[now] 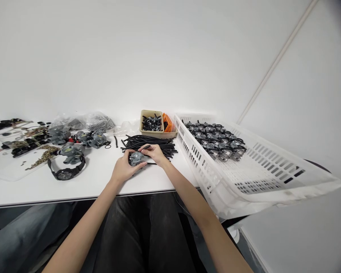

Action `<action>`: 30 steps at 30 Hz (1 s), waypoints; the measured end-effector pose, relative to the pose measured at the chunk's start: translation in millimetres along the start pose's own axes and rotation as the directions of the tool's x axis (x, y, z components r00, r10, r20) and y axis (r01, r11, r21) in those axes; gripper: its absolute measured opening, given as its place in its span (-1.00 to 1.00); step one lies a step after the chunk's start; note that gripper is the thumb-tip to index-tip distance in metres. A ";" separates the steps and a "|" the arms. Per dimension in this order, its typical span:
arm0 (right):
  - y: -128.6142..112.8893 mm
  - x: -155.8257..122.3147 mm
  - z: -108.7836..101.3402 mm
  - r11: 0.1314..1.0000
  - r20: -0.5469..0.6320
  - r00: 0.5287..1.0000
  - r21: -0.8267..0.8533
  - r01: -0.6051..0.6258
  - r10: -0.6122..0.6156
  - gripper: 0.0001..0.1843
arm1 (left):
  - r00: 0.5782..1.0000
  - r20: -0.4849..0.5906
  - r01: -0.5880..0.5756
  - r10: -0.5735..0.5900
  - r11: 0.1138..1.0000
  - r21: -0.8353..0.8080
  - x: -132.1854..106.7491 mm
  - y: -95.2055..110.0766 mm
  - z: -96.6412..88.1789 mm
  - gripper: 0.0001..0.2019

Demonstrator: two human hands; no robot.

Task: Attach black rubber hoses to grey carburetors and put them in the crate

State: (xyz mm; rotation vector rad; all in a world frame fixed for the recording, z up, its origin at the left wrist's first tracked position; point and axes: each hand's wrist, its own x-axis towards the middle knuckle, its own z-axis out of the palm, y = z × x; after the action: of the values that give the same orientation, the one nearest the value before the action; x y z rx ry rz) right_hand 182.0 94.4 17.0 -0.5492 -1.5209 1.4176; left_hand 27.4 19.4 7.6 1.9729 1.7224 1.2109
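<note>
The left hand (pixel 123 167) curls around a grey carburetor (pixel 136 158), which sits just above the front of the worktop, its fingers wrapped over the casing. The right hand (pixel 155 153) pinches a short black hose (pixel 146 147) between fingertips and thumb, close above the carburetor. Behind them lies a loose bundle of black rubber hoses (pixel 147 146) on the white worktop (pixel 88 185). To the left lie a black wristwatch (pixel 64 174) and more carburetors (pixel 91 139). To the right, a white plastic crate (pixel 187 140) holds rows of carburetors (pixel 214 141). Farther back stand a tan tray (pixel 152 112) of black fittings (pixel 151 123) and an orange basket (pixel 167 123).
</note>
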 end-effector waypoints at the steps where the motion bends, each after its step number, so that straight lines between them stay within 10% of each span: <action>1: -0.9 0.2 0.6 1.000 -0.013 1.000 -0.022 0.009 -0.009 -0.68 | 1.000 0.000 0.000 0.000 1.000 0.002 0.1 -0.3 0.1 -0.38; 30: -8.2 -2.0 -1.5 0.998 0.079 0.997 -0.057 0.011 -0.007 -0.60 | 0.996 0.055 0.082 -0.075 0.987 -0.140 5.3 -6.0 -2.1 -0.41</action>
State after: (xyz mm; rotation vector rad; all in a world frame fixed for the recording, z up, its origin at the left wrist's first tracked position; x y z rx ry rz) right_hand 186.4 91.6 23.7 -0.5258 -1.6290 1.4072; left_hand 21.4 25.2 7.1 1.8211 1.6261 1.2115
